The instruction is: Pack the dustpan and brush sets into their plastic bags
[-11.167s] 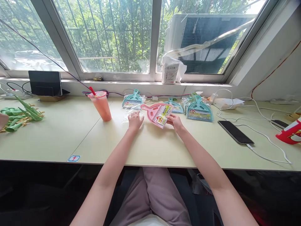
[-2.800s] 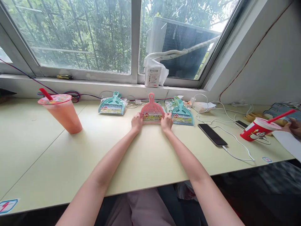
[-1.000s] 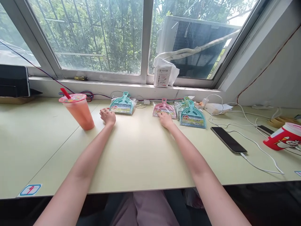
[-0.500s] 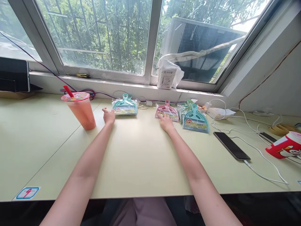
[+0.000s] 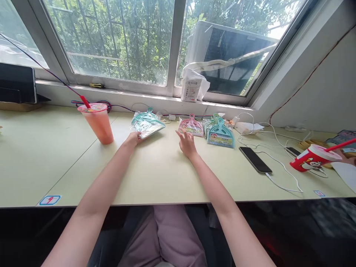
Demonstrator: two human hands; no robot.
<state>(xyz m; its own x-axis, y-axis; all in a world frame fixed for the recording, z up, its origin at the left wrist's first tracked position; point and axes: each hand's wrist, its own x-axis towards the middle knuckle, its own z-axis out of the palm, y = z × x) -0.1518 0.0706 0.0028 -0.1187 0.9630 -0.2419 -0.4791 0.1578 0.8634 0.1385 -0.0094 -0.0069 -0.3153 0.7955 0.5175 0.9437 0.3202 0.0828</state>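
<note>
While your left hand (image 5: pixel 132 139) pinches the clear-wrapped teal plastic dustpan set (image 5: pixel 151 128), tilted up near the pale-yellow counter (image 5: pixel 167 174)'s back, right hand (image 5: pixel 188 144) loosely spread, you're probably picking it up, so next grip firmly.

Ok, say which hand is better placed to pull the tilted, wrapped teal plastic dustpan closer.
Probably the left hand: it grips the near corner of the wrapped teal plastic dustpan, while the right hand, open, is nearer the pink plastic dustpan.

Drink cup (image 5: pixel 98 125) left of dustpan sets (image 5: pixel 221 135), phone (image 5: pixel 255 160) right
</note>
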